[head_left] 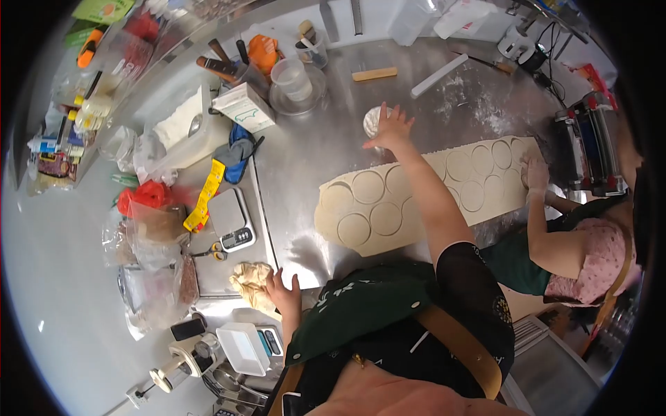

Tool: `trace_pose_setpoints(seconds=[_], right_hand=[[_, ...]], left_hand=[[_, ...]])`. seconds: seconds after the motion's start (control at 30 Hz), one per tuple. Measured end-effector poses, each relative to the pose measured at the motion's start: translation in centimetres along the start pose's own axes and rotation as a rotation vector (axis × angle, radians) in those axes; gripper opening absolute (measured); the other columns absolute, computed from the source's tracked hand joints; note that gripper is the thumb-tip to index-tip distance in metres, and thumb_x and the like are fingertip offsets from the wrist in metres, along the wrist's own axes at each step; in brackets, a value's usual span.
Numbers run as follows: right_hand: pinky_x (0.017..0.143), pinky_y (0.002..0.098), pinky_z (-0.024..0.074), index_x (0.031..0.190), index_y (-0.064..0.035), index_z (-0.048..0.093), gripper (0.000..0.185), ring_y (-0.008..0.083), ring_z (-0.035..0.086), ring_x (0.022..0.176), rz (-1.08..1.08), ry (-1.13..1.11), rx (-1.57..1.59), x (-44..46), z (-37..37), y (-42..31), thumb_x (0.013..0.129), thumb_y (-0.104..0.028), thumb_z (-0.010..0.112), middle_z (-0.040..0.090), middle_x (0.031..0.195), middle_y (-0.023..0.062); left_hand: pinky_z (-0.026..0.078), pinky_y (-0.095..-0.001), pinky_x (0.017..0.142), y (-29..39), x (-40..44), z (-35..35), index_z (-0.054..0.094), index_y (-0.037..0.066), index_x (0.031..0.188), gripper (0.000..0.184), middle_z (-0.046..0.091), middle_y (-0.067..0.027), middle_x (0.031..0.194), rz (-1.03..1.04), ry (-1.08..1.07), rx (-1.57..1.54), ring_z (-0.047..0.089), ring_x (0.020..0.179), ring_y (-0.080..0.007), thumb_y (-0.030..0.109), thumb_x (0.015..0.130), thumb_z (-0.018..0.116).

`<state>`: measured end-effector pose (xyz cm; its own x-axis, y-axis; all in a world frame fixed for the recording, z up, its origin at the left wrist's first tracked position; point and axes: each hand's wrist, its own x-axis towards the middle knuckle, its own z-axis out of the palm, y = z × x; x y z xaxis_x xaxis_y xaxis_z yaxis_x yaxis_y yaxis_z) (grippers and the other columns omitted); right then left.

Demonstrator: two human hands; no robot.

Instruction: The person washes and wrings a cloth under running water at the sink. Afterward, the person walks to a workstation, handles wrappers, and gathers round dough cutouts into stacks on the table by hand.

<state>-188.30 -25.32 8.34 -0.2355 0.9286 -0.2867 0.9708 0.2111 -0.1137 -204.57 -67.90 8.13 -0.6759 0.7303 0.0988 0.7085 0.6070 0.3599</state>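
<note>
My right hand [392,130] reaches far out over the steel worktop with its fingers spread. Partly under it lies a small round white thing [372,122], perhaps flour in a bowl; I cannot tell whether my fingers touch it. Below my right forearm stretches a long rolled-out dough sheet [343,201], marked with several circles cut into it. My left hand [282,293] is open near the table's front edge, fingers apart, beside a crumpled pale lump [251,283] that looks like dough or cloth. Whether it touches that lump is unclear.
A co-worker's gloved hand [535,173] rests at the sheet's right end, near a roller machine [590,142]. Leftward are a digital scale [232,218], scissors [218,252], a flour tub [177,135] and a carton [244,107]. Behind lie a wooden stick [374,73] and a white bar [439,75].
</note>
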Motion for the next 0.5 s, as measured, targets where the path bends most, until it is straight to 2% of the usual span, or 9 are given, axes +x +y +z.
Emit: trace_pose_setpoints(seconds=[0.1,0.17,0.2,0.27,0.5], right_hand=[[0.097,0.0564,0.0159,0.135,-0.0072,0.007,0.121,0.0392,0.019,0.124,0.016,-0.087,-0.015,0.9,0.8,0.2,0.046,-0.055,0.074,0.016,0.134,0.0269],[0.097,0.0554,0.0174,0.134,-0.0069,0.007,0.121,0.0375,0.025,0.12,0.022,-0.044,0.039,1.3,1.5,0.6,0.045,-0.05,0.076,0.022,0.13,0.0246],[0.097,0.0554,0.0174,0.134,-0.0069,0.007,0.121,0.0375,0.025,0.12,0.023,-0.051,0.04,1.4,1.8,0.7,0.045,-0.05,0.076,0.022,0.13,0.0246],[0.096,0.055,0.02,0.134,-0.0068,0.01,0.116,0.0347,0.03,0.115,-0.018,0.05,0.077,1.6,2.2,1.1,0.046,-0.044,0.076,0.03,0.123,0.0211],[0.097,0.0521,0.0187,0.133,-0.0085,0.017,0.106,0.0335,0.033,0.111,-0.062,0.105,0.175,2.6,1.6,2.7,0.046,-0.033,0.073,0.035,0.117,0.02]], left_hand=[[0.033,-0.0468,0.086,0.5,-0.2,0.3,0.056,0.006,0.098,0.036,0.049,-0.0142,0.106,0.002,0.005,0.002,0.047,0.099,-0.0326,0.02,0.067,0.065],[0.038,-0.0419,0.082,1.2,0.2,0.4,0.056,0.004,0.094,0.032,0.051,-0.0145,0.102,0.017,0.006,-0.022,0.048,0.097,-0.0324,0.016,0.066,0.065],[0.038,-0.0419,0.082,1.4,0.5,0.4,0.056,0.004,0.094,0.032,0.051,-0.0145,0.102,0.015,0.001,-0.019,0.048,0.097,-0.0324,0.016,0.066,0.065],[0.038,-0.0421,0.081,2.1,1.3,0.7,0.056,0.003,0.093,0.031,0.051,-0.0153,0.101,0.059,0.007,-0.048,0.048,0.096,-0.033,0.015,0.066,0.065],[0.039,-0.0429,0.079,4.2,2.1,1.4,0.056,0.002,0.091,0.028,0.052,-0.0174,0.098,0.101,-0.046,-0.043,0.05,0.093,-0.0342,0.014,0.067,0.065]])
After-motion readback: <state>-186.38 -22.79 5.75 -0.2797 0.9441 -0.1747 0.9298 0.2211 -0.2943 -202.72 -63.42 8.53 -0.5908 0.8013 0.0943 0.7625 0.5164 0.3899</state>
